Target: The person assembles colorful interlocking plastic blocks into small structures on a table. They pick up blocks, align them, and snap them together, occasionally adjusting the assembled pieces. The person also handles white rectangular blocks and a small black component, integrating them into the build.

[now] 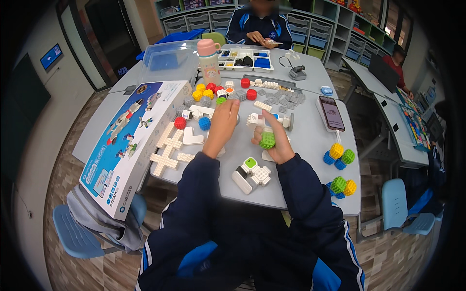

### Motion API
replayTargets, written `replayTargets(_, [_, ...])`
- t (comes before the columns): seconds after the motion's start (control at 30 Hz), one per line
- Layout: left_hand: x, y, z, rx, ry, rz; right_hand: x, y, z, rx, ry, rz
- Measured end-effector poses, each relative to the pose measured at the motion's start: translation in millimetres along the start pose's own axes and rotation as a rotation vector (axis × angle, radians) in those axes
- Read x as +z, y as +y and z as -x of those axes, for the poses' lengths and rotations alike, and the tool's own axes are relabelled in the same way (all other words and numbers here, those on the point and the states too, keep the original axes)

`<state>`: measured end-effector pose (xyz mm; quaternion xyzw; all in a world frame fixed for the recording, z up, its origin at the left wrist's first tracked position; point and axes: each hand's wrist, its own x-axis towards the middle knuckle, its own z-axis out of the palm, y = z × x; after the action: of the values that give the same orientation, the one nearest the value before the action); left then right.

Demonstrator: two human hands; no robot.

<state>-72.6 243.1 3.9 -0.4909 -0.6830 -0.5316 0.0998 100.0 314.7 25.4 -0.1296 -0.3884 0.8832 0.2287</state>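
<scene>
Gripping green block (267, 141), right fingers (275, 127) part-curled around it; left fingers (230, 110) nearly straight near grey blocks (239, 95), hold unclear.

The person is showing two hands, a left hand (223, 127) and a right hand (277, 140), the latter holding one green block (267, 140). Two clusters (336, 151) of coloured blocks are sitting apart, each showing one yellow and one green block. Three yellow blocks (200, 88) are lying in the pile, while grey tiles (283, 101) are crowding past counting. One bottle (210, 68), one phone (332, 116), one large box (131, 140) and one divided tray (228, 69) are sharing the desk (310, 169). Two other people (259, 29) are sitting nearby.
</scene>
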Motion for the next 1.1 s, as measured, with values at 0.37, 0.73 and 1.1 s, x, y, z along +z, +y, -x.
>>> replayTargets(0.37, [-19,73,83,-0.482,-0.050,0.835,14,12,12,0.067,-0.369,0.260])
replayTargets(0.73, [-14,59,85,-0.506,0.288,0.970,27,17,16,0.053,-0.185,0.301])
replayTargets(1.1, [-16,51,85,-0.431,0.120,0.706,9,6,6,-0.283,-0.120,0.909])
